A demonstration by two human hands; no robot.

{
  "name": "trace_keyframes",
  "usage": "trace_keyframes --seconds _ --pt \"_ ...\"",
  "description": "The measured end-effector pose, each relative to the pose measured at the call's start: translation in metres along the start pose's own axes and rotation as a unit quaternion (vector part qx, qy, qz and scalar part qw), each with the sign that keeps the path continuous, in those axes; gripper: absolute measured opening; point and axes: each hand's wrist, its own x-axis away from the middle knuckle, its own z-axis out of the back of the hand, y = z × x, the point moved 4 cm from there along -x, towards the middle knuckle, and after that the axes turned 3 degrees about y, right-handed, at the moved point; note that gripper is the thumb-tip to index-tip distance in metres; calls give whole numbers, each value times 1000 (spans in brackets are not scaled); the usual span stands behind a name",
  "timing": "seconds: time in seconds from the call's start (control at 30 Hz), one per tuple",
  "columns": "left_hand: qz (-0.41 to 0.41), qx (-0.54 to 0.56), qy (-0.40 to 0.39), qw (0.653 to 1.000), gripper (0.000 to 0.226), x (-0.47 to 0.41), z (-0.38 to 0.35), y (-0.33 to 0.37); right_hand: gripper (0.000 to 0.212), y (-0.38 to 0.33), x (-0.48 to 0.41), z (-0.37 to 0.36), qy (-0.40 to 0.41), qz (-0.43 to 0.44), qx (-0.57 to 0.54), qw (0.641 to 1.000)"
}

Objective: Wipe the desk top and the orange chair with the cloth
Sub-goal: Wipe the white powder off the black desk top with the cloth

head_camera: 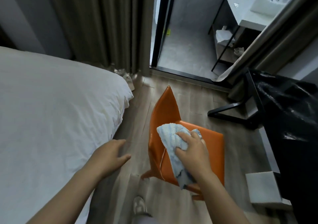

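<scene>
The orange chair (215, 148) stands on the wooden floor at centre, its backrest pointing away from me. A white cloth with blue stripes (169, 136) lies bunched on the seat. My right hand (193, 152) grips the cloth and presses it onto the seat, with one end of the cloth hanging over the seat's front edge. My left hand (110, 155) hovers over the floor to the left of the chair, fingers relaxed, holding nothing. The desk (265, 137) shows at the right with only its edge and black frame visible.
A bed with a white sheet (56, 112) fills the left side. A black plastic bag (289, 103) covers the desk area at right, with a white box (263, 187) below it. Beyond the chair, a doorway opens onto a grey-floored washroom (185, 48). My shoe (139, 204) is near the bottom.
</scene>
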Motion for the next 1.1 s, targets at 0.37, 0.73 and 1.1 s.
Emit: trace_keyframes --seconds 0.37,0.73,1.1 --pt "6 -33 12 999 55 -107 70 -30 50 -47 -125 -25 25 -4 -27 999" --pt "-51 -61 3 997 58 -247 134 0 52 -54 -253 -14 45 -68 -15 997" --pt "-160 -102 -50 980 62 -396 162 32 55 -44 -324 -12 98 -175 -17 979"
